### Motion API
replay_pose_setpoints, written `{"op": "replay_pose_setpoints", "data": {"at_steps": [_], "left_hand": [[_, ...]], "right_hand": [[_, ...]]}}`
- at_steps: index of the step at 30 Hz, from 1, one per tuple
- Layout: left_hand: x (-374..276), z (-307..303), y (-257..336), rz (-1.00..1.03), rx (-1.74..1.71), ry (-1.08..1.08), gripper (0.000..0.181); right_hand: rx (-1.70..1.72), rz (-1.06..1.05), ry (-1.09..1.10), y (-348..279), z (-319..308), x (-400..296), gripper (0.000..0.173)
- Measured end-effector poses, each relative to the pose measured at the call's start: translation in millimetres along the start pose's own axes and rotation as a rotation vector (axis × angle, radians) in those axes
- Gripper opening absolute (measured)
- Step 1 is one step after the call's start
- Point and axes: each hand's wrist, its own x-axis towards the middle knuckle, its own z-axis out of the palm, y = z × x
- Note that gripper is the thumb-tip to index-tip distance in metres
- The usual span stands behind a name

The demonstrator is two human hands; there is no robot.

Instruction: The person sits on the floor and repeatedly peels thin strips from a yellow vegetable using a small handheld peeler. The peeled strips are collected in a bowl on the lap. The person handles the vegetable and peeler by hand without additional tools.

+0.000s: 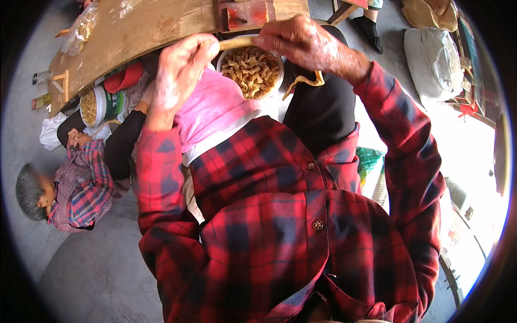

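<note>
A pale brown strip of dried food (236, 42), perhaps dried radish, is stretched between my two hands. My left hand (181, 66) pinches its left end. At its other end is my right hand (309, 46), closed on the strip; a curled length of similar strip (305, 80) hangs below that hand over my dark-trousered leg. Beneath the held strip stands a white bucket (281, 76) filled with short cut pieces (251, 70). A pink cloth (214, 103) covers my left thigh.
A wooden table (149, 26) with a red block (247, 18) on it lies just beyond my hands. At the left a seated person (80, 185) holds a strip by another bucket (104, 105). A stuffed white sack (434, 62) stands at the right.
</note>
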Motion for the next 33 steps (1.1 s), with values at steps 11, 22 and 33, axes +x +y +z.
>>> {"op": "replay_pose_setpoints", "data": {"at_steps": [11,22,33], "left_hand": [[78.4,10.1,-51.5,-0.100,-0.217,-0.031,0.026],[96.1,14.5,-74.2,-0.042,-0.262,-0.019,0.024],[48.6,31.0,-84.9,0.016,0.135,0.004,0.029]], "right_hand": [[0.251,0.220,0.096,71.4,-7.5,27.3,0.018],[0.141,0.350,0.085,73.2,-12.6,33.0,0.024],[0.168,0.231,0.195,67.9,13.0,-12.5,0.033]]}}
